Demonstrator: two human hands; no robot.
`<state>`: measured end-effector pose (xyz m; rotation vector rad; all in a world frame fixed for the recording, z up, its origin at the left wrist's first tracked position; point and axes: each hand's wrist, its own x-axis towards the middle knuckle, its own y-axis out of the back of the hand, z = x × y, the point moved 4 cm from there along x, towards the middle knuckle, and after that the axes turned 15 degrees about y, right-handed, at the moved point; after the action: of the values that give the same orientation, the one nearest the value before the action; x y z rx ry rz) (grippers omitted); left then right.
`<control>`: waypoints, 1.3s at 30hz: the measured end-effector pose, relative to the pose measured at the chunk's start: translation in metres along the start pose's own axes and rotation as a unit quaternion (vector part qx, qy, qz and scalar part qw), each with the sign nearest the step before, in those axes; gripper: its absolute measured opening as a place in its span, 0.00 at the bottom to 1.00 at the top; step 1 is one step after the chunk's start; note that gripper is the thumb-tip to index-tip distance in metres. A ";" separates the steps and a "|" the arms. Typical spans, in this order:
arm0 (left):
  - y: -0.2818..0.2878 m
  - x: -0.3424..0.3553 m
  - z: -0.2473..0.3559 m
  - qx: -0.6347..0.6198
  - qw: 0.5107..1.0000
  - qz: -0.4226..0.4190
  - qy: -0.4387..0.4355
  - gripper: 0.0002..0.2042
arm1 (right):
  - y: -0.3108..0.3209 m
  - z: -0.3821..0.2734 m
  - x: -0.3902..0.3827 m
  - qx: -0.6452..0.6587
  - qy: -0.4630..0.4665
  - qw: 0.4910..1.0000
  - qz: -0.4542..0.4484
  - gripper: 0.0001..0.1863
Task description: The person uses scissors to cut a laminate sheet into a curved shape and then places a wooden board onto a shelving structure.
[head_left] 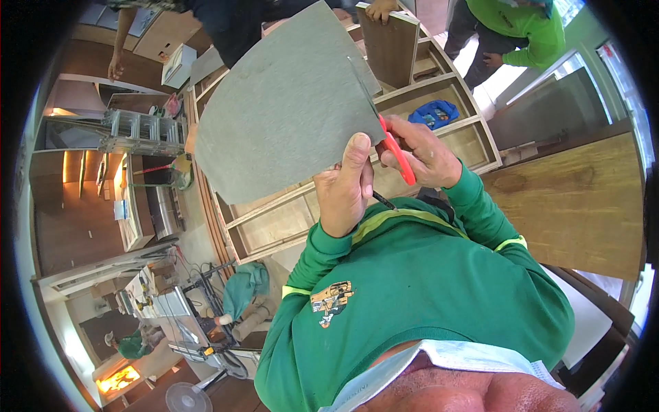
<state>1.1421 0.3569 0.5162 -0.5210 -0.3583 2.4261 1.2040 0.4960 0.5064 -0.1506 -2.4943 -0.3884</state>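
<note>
My left hand (343, 196) grips the near edge of a large grey sheet (274, 110), thumb on top and fingers hidden beneath. The sheet is held up in front of me, above a wooden frame (271, 225) with shallow compartments. In my right hand (432, 152) is a pair of scissors (399, 159) with red handles. Their dark blade points away from me, along the sheet's right edge. Whether the blades are closed on the sheet I cannot tell. Both hands are close together at the sheet's near right corner.
Beyond the sheet, a co-worker's hand (382, 9) rests on an upright brown panel (388, 48). A blue bundle (434, 115) lies in a compartment. Another person in bright green (515, 31) stands far right. A wood-grain panel (570, 199) is at right; an aluminium ladder (141, 130) at left.
</note>
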 end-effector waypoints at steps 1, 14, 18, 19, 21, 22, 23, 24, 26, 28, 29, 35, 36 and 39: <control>0.002 0.000 -0.002 -0.004 1.000 -0.011 0.003 0.12 | 0.000 0.001 -0.001 -0.001 0.007 1.000 0.006 0.22; -0.001 -0.001 -0.006 -0.032 0.999 -0.035 0.001 0.10 | 0.000 -0.001 -0.008 0.012 -0.014 1.000 0.014 0.22; 0.001 0.000 -0.008 -0.036 0.999 -0.018 0.005 0.10 | -0.001 0.001 -0.008 0.006 -0.020 1.000 0.008 0.21; 0.002 0.001 -0.008 -0.037 0.999 -0.020 0.002 0.10 | 0.000 0.000 -0.007 0.009 -0.028 1.000 0.004 0.20; 0.002 0.001 -0.008 -0.037 0.999 -0.019 0.003 0.10 | 0.000 -0.001 -0.006 0.013 -0.037 0.999 0.000 0.20; 0.002 0.000 -0.008 -0.036 0.999 -0.017 0.007 0.10 | 0.000 -0.001 -0.005 0.014 -0.037 0.999 0.000 0.20; 0.002 0.000 -0.007 -0.035 0.999 -0.014 0.011 0.10 | 0.000 -0.001 -0.005 0.014 -0.037 0.999 0.001 0.19; 0.002 0.000 -0.007 -0.035 0.999 -0.011 0.017 0.10 | 0.000 -0.001 -0.004 0.014 -0.033 0.999 0.002 0.19; 0.001 -0.001 -0.007 -0.034 0.999 -0.005 0.029 0.10 | 0.000 -0.001 -0.004 0.012 -0.025 1.000 0.006 0.19; 0.003 0.000 -0.009 -0.024 0.999 -0.006 0.027 0.10 | -0.001 0.001 -0.006 0.034 -0.045 0.998 0.000 0.20; 0.004 0.000 -0.009 -0.019 0.999 -0.006 0.026 0.10 | -0.001 0.002 -0.007 0.045 -0.054 0.997 -0.002 0.20; -0.001 -0.006 -0.012 -0.041 0.996 -0.058 0.050 0.10 | 0.009 -0.004 -0.004 -0.022 0.048 0.998 0.026 0.24; -0.004 -0.007 -0.009 -0.039 0.997 -0.041 0.052 0.10 | 0.010 -0.005 -0.004 -0.022 0.059 0.998 0.031 0.23; -0.014 -0.010 -0.003 -0.035 0.997 -0.014 0.060 0.12 | 0.013 -0.011 -0.001 -0.043 0.081 0.995 0.032 0.23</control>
<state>1.1577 0.3616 0.5215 -0.6852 -0.3964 2.3485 1.2131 0.5046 0.5177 -0.2229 -2.3084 -0.4626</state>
